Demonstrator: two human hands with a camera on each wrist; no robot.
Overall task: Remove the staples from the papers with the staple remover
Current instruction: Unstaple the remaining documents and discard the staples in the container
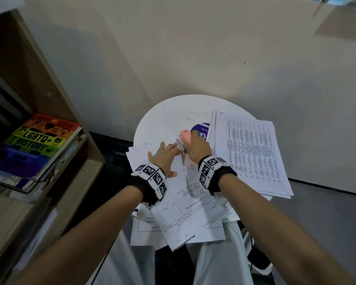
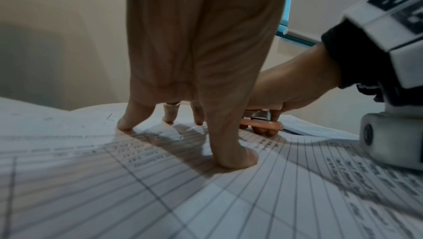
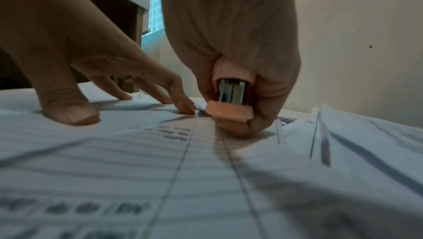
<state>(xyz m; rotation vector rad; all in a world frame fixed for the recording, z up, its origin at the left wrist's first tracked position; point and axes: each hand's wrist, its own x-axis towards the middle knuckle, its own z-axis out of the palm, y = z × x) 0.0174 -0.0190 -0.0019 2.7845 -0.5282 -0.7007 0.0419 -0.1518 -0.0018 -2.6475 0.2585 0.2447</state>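
A lined form sheet (image 1: pixel 185 204) lies on top of other papers on a small round white table (image 1: pixel 162 120). My left hand (image 1: pixel 164 155) presses flat on its far end, fingers spread straight, fingertips (image 2: pixel 124 125) on the paper. My right hand (image 1: pixel 195 148) grips a pink staple remover (image 1: pixel 185 136) with a metal blade, held low at the sheet's far corner just beside my left index finger. In the right wrist view the staple remover (image 3: pixel 231 101) touches the paper next to that fingertip. No staple is visible.
A thick stack of printed papers (image 1: pixel 253 153) lies on the table's right side, overhanging the edge. A blue round sticker (image 1: pixel 200 129) shows beside it. A wooden shelf (image 1: pixel 49 153) with a rainbow book (image 1: pixel 37 140) stands at the left. The wall is close behind.
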